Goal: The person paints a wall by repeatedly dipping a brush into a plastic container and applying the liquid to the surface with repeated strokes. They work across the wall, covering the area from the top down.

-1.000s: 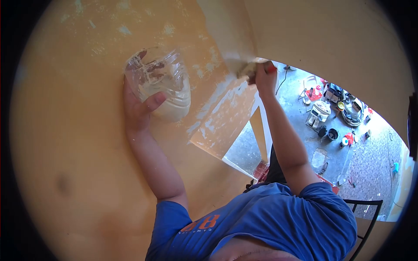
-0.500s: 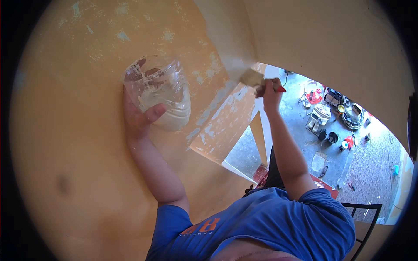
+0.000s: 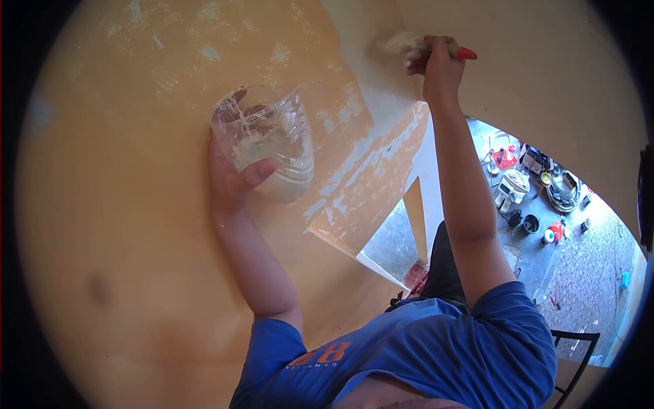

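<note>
The left hand (image 3: 235, 180) is wrapped around a clear plastic cup (image 3: 266, 140), the thumb lying across the front of the cup and the fingers hidden behind it. The cup is smeared white on the inside and holds pale paint in its lower part. It is held close against the orange wall (image 3: 122, 204), at about the height of the person's forearm, well apart from the other hand.

The right hand (image 3: 439, 68) is raised higher, arm stretched up, and is clenched around a brush (image 3: 415, 46). The red end of the brush handle sticks out to the right of the fist, and the pale bristles point left, touching the cream-coloured strip of wall (image 3: 368, 75) near the corner. White patches and streaks mark the orange surface between the two hands and on the slanted edge below the brush.

The person wears a blue shirt (image 3: 436, 347) with orange lettering. Far below, on a grey floor (image 3: 579, 266), lie small cans, containers and tools, too small to tell apart. A dark chair frame (image 3: 572, 354) shows beside the shirt.
</note>
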A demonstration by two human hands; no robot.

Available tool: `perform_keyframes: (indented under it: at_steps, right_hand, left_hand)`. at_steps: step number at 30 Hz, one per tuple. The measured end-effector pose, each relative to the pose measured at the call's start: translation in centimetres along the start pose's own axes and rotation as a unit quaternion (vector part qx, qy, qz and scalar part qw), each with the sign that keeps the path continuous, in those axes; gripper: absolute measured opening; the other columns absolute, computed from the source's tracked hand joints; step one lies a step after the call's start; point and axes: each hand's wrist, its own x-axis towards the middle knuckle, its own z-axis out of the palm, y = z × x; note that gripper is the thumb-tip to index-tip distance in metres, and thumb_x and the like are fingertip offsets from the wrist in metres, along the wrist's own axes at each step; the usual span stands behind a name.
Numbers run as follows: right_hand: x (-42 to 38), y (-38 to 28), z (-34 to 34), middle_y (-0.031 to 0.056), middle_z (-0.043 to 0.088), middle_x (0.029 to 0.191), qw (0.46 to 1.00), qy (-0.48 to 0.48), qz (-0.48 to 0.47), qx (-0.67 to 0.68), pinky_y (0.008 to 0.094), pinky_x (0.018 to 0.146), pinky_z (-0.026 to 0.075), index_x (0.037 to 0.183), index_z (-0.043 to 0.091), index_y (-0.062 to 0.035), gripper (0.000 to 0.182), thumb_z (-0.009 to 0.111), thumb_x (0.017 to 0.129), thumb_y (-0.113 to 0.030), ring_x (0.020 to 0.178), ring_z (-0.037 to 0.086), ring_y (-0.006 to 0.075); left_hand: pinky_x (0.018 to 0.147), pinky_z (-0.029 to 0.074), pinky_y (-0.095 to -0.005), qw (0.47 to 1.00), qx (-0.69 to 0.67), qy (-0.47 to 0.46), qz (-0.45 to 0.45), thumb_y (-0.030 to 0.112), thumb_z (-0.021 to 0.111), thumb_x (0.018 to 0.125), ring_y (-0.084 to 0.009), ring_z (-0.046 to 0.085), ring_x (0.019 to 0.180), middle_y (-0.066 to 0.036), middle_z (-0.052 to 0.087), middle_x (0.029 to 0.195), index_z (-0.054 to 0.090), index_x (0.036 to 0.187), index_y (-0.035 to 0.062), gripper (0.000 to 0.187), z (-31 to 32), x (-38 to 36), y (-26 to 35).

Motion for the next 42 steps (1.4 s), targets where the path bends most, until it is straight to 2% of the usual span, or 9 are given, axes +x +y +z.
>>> perform_keyframes:
  at_steps: [4,12,18,23,26,28,30,37,42]
  right_hand:
    - [-0.6,3.9,-3.1,0.0095,0.058,0.067,0.997,0.069,0.008,0.03,0.0293,0.041,0.049,0.096,0.053,-0.0024,0.02,0.057,0.086,-0.019,0.049,0.058,0.0174]
    - [-4.8,11.0,-15.3,0.0077,0.057,0.062,0.99,0.115,0.075,-0.038,0.0279,0.035,0.046,0.094,0.051,-0.0032,0.015,0.054,0.089,-0.017,0.042,0.055,0.0163]
    - [-2.0,8.3,-10.4,0.0081,0.057,0.063,0.979,0.085,0.082,-0.168,0.0278,0.033,0.046,0.09,0.054,-0.0011,0.018,0.058,0.085,-0.018,0.041,0.056,0.0168]
    - [0.2,3.8,-4.2,0.0103,0.059,0.062,0.991,0.03,0.026,-0.128,0.0287,0.034,0.045,0.087,0.053,0.0007,0.018,0.054,0.086,-0.017,0.041,0.056,0.0174]
    - [1.5,2.5,-3.2,0.01,0.059,0.065,0.998,0.013,0.029,-0.045,0.0294,0.037,0.046,0.088,0.053,-0.0012,0.018,0.054,0.086,-0.019,0.046,0.057,0.0174]
    - [2.3,3.2,-3.9,0.0081,0.058,0.069,0.991,0.023,0.058,0.119,0.0325,0.043,0.048,0.092,0.055,-0.0028,0.018,0.059,0.082,-0.018,0.051,0.058,0.0192]
    - [0.6,5.4,-5.0,0.0083,0.057,0.07,0.99,0.06,0.068,0.111,0.0321,0.042,0.047,0.093,0.055,-0.0037,0.017,0.057,0.084,-0.018,0.054,0.059,0.0195]
    - [-8.7,9.5,-13.2,0.0079,0.053,0.055,0.98,0.104,0.158,-0.067,0.0297,0.033,0.044,0.086,0.05,-0.0022,0.011,0.052,0.085,-0.012,0.039,0.052,0.0178]
    - [-6.2,6.8,-7.6,0.0069,0.054,0.057,0.975,-0.002,0.077,-0.209,0.0288,0.034,0.041,0.079,0.051,-0.0002,0.012,0.052,0.085,-0.011,0.041,0.052,0.0157]
  left_hand:
    - [0.095,0.043,-0.0386,1.0,-0.015,0.003,0.003,0.03,0.083,0.055,-0.0262,0.052,0.111,-0.016,0.051,0.121,0.028,0.138,-0.0008,0.105,0.0,0.0,-0.1]
    - [0.095,0.044,-0.0393,1.0,-0.015,-0.002,0.01,0.03,0.084,0.056,-0.027,0.052,0.112,-0.016,0.051,0.12,0.027,0.139,-0.0002,0.105,0.2,0.0,-0.2]
    - [0.095,0.044,-0.0393,1.0,-0.013,-0.001,-0.008,0.03,0.083,0.056,-0.0272,0.052,0.113,-0.016,0.05,0.121,0.028,0.139,0.0001,0.105,0.2,-0.1,-0.1]
    - [0.095,0.044,-0.0388,1.0,-0.001,-0.008,0.0,0.03,0.083,0.056,-0.0267,0.051,0.112,-0.016,0.051,0.12,0.028,0.139,0.0,0.104,-0.1,0.0,-0.4]
    - [0.095,0.043,-0.0386,1.0,0.008,-0.01,0.004,0.03,0.083,0.056,-0.0264,0.051,0.112,-0.016,0.051,0.12,0.028,0.139,-0.0001,0.104,-0.1,0.0,-0.4]
    - [0.095,0.043,-0.0386,1.0,0.012,-0.01,0.01,0.03,0.083,0.056,-0.0262,0.051,0.112,-0.016,0.051,0.12,0.028,0.139,-0.0001,0.104,-0.1,0.0,-0.4]
    - [0.095,0.043,-0.0387,1.0,-0.018,-0.009,0.002,0.028,0.083,0.056,-0.0258,0.051,0.112,-0.015,0.05,0.12,0.027,0.139,0.0,0.104,-0.1,-0.1,-0.5]
    - [0.095,0.044,-0.0388,0.999,-0.03,-0.016,0.001,0.026,0.084,0.057,-0.0258,0.051,0.113,-0.015,0.05,0.12,0.027,0.139,0.0007,0.103,0.0,-0.2,-0.2]
    - [0.095,0.044,-0.0385,1.0,-0.021,-0.013,0.012,0.027,0.083,0.058,-0.0253,0.052,0.112,-0.015,0.05,0.12,0.028,0.139,0.0007,0.102,-0.1,-0.3,-0.3]
